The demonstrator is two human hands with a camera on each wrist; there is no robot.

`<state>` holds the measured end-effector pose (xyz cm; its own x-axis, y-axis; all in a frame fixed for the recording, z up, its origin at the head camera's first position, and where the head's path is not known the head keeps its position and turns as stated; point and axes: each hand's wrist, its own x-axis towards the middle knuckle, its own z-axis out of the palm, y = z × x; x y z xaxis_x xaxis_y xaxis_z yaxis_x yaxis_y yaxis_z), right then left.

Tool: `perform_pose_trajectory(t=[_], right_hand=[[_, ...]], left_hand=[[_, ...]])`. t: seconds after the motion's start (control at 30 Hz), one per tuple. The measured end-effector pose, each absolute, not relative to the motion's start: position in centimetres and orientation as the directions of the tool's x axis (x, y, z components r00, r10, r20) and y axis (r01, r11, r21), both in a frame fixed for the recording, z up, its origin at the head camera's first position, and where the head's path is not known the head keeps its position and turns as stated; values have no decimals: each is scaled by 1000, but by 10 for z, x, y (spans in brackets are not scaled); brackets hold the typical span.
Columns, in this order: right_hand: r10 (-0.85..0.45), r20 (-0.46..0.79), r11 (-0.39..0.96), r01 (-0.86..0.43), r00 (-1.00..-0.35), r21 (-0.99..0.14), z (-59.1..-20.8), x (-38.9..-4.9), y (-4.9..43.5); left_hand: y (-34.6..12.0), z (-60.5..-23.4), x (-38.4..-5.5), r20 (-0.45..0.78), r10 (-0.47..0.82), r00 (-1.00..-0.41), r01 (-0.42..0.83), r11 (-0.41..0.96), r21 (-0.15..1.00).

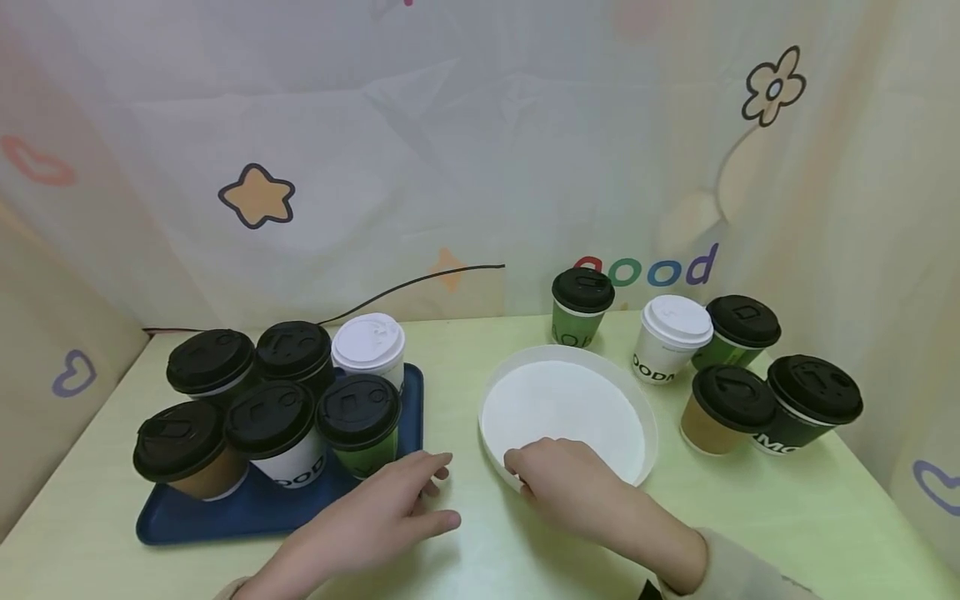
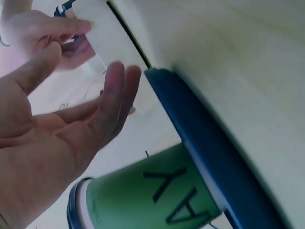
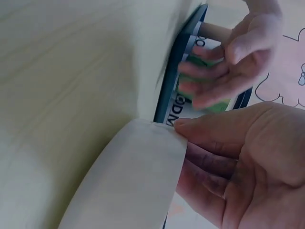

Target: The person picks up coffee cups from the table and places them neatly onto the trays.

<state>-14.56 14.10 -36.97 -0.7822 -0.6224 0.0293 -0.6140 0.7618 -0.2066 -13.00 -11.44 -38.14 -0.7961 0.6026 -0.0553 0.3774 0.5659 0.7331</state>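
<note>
A shallow white round tray (image 1: 562,408) lies on the table. My right hand (image 1: 566,483) pinches its near-left rim between thumb and fingers; the right wrist view shows the thumb (image 3: 190,128) over the edge. My left hand (image 1: 375,517) hovers between the two trays, fingers spread loosely, holding nothing. Beside it stands a green paper cup (image 1: 367,454) with a black lid, at the right end of a blue tray (image 1: 217,529). In the left wrist view the palm faces away from that cup's green side (image 2: 147,191).
On the blue tray several lidded cups stand in two rows, including a white-lidded cup (image 1: 369,346) behind. Right of the round tray are another white-lidded cup (image 1: 663,346), a brown cup (image 1: 712,425) and a dark cup (image 1: 795,421). A green cup (image 1: 576,321) stands behind, near the curtain (image 1: 480,167).
</note>
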Motion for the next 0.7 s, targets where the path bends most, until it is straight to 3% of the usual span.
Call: perform_pose_trajectory(t=[0.5,0.7], right_hand=[[-700,81,703,-704,-710,-102,-374,-138,121],[-692,98,696,-697,-715,-175,-375,-135,123]], left_hand=[[-90,-383,-144,14,482,-876,337,592,732],[-86,-386,-152,50,437,-898,355,653,669]])
